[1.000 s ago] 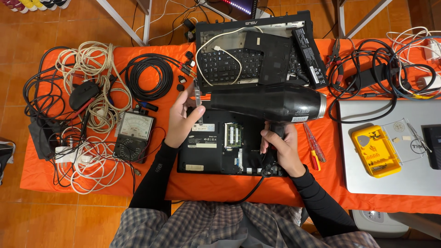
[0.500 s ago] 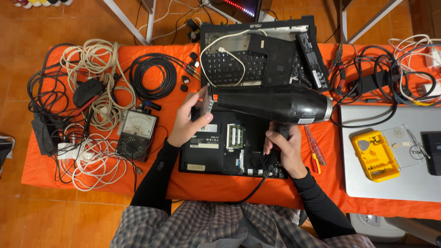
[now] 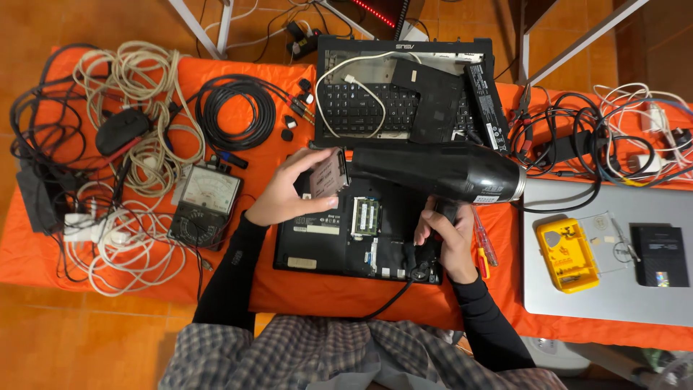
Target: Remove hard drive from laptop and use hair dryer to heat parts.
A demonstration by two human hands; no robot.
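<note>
The right hand (image 3: 449, 238) grips the handle of a black hair dryer (image 3: 440, 172) above the opened laptop (image 3: 339, 242). The left hand (image 3: 292, 191) clasps a small grey flat part (image 3: 326, 175) at the dryer's nozzle, with an analog meter (image 3: 204, 206) just to its left on the tabletop (image 3: 289, 289).

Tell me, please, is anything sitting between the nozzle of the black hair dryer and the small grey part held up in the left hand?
Nothing visible does. The left hand holds the small grey part right at the nozzle of the black hair dryer, which the right hand grips by its handle above the opened laptop base.
</note>
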